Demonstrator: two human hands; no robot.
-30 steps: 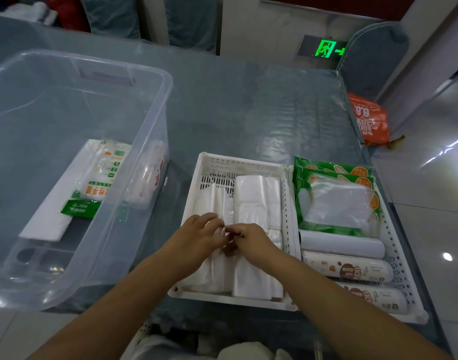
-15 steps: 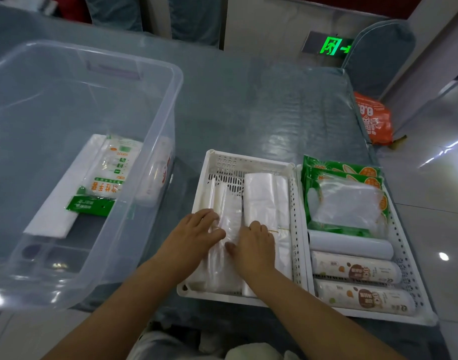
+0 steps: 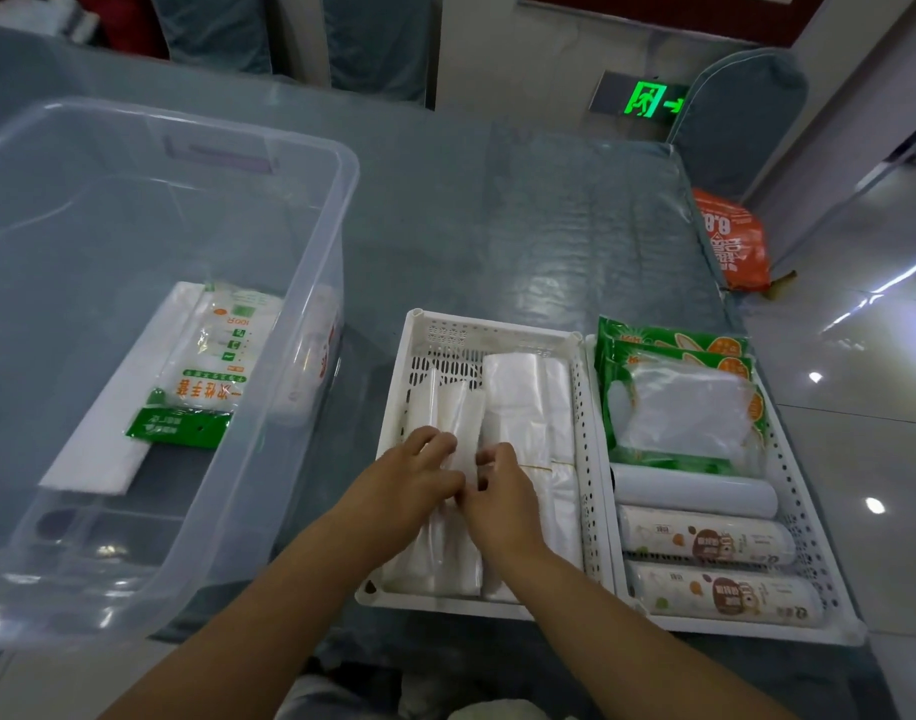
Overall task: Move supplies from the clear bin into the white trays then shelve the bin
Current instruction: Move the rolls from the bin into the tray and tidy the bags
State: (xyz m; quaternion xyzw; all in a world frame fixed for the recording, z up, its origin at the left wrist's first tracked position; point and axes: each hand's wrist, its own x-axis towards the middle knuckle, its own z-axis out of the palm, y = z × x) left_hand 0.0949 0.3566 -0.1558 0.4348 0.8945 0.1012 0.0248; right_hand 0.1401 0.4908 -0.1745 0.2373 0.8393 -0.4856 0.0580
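The clear bin (image 3: 341,210) stands on the left of the table and holds a green-and-white glove packet (image 3: 212,366) on a flat white pack (image 3: 102,439). Two white trays sit to its right. The left tray (image 3: 487,330) holds two bundles of clear plastic bags. My left hand (image 3: 414,475) and my right hand (image 3: 502,491) curl their fingers round the left bundle (image 3: 445,407) from either side, thumbs touching. The other bundle (image 3: 523,397) lies beside it. The right tray (image 3: 804,491) holds green packets (image 3: 674,345) and three rolls (image 3: 695,496).
The table (image 3: 497,226) has a shiny grey-blue cover and ends just right of the trays. An orange bag (image 3: 731,241) hangs off its far right edge. A covered chair (image 3: 741,111) stands behind it. Tiled floor lies to the right.
My hands went from pinching something small, to pressing flat on the bags, to curling round the left bundle. The view has shifted slightly.
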